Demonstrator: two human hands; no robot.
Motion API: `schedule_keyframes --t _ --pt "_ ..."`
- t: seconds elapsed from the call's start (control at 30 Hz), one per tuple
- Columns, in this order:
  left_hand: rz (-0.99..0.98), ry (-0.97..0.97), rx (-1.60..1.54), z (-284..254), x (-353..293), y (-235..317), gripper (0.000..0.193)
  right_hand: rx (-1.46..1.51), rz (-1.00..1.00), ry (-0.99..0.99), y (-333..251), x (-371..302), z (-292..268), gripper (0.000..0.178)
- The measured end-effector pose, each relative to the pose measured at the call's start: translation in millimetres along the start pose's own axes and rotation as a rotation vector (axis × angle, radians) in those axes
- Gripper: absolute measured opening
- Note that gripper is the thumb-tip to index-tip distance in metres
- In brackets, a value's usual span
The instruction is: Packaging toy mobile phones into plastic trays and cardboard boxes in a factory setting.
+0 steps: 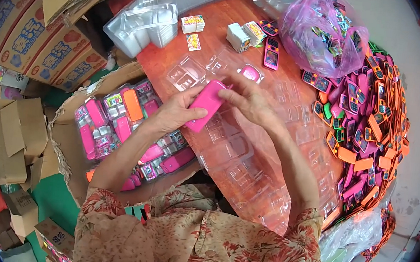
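Observation:
A pink toy phone (206, 105) is held above the table with its plain back facing up. My left hand (177, 111) is closed round its lower part, the thumb lying across the back. At the upper right end of the phone, the bent fingers of my right hand (246, 99) grip its edge; a small dark bit shows there, too small to name. Below and around my hands lie clear plastic blister trays (241, 149). Just beyond my right hand, one tray holds a pink-and-white piece (250, 73).
A large heap of pink and orange toy phones (359, 126) covers the right side. Behind it stands a pink plastic bag (322, 35) of small packets. Card stacks (238, 37) and nested clear trays (146, 27) sit farther back. A carton (64, 151) of packed phones is at left.

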State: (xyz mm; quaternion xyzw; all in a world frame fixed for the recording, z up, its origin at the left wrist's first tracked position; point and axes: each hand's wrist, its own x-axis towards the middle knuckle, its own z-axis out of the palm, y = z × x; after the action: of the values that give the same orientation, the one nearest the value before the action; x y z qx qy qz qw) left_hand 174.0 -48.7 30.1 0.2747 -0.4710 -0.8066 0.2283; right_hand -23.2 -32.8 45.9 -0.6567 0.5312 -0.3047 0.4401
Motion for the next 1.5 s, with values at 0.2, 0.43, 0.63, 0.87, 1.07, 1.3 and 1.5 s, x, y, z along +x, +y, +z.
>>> schedule_keyframes --t 0.2,0.43,0.63,0.87,1.07,1.3,1.5 --pt "0.232 0.398 0.524 -17.8 1.4 30.9 0.057 0.426 0.099 0.147 -9.1 8.9 -5.9 0.024" --pt "0.395 0.523 1.153 -48.3 8.2 -2.5 0.043 -0.145 -0.085 0.294 19.3 22.6 25.7 0.025" --pt "0.342 0.565 1.482 -33.1 -0.9 -16.5 0.052 -0.557 -0.170 0.194 -5.9 9.4 38.1 0.020" --pt "0.450 0.535 1.560 2.9 -5.3 -13.3 0.047 -0.904 0.146 0.720 51.0 43.9 -57.7 0.031" --pt "0.552 0.330 1.514 43.1 -2.7 -12.0 0.040 -0.976 0.266 0.649 86.2 63.8 -81.9 0.036" --pt "0.526 0.099 1.542 48.3 -20.0 -37.2 0.039 -0.728 0.023 0.581 35.4 -5.5 -119.7 0.024" --pt "0.535 0.191 1.608 59.4 -22.1 -48.5 0.041 -0.049 0.309 0.100 29.7 -85.5 -132.8 0.016"
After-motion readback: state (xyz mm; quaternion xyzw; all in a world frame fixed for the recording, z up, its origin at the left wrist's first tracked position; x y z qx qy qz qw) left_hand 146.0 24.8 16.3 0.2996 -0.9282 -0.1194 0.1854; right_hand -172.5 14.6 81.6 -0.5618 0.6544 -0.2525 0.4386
